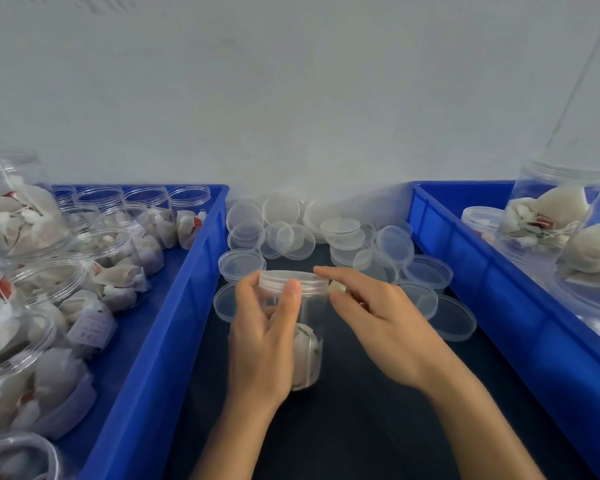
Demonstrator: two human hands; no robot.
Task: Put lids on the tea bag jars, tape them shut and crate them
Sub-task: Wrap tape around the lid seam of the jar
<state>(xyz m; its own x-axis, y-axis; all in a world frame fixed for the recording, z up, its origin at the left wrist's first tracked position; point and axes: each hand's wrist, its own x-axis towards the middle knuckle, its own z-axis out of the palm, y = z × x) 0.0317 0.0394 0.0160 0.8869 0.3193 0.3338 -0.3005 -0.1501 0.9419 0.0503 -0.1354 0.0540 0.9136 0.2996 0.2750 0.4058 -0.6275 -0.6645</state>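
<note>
my left hand [262,341] wraps around a clear plastic jar of tea bags [305,344], standing on the dark table [361,427] with its ribbed clear lid [293,281] on. my right hand [378,317] pinches a small pale piece i can't identify beside that lid. loose clear lids [326,233] lie behind; blue crates [160,341] of jars flank both sides.

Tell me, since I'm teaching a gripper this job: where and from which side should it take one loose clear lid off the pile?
Probably the lid at the pile's near left, lying flat and rim-up beside the left crate. Pinch its thin rim from above, across the width; the disc is too shallow for a side grasp.
</note>
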